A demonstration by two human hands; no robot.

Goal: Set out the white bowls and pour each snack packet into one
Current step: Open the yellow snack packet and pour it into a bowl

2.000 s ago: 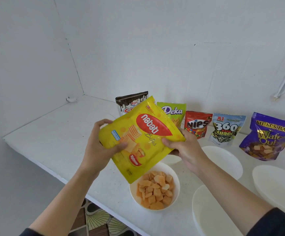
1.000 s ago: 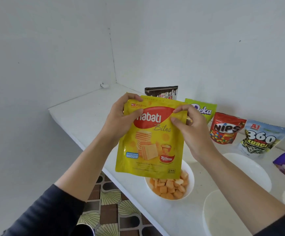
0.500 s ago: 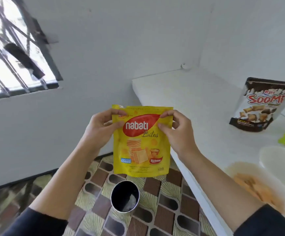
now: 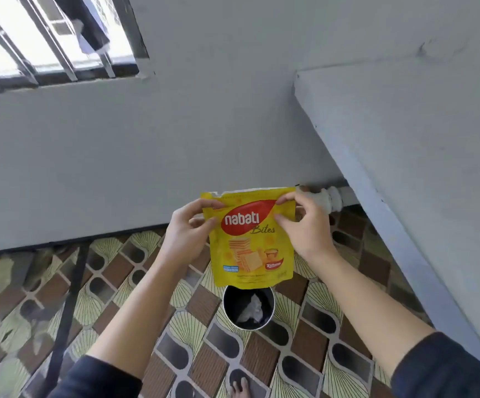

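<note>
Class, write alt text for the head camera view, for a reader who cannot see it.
The left hand and right hand pinch the top corners of an upright yellow Nabati packet, torn open at the top, over a small dark bin on patterned floor tiles. A white counter runs along the right.

The yellow packet [image 4: 250, 239] has left the counter [image 4: 405, 124] — now above the bin [image 4: 248, 308].

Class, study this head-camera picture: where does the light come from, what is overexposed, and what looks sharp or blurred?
Head view: daylight comes through the barred window, whose panes are blown out white; the nabati packet and the left hand and right hand holding it are sharp; the floor tiles at lower left look smeared.
</note>
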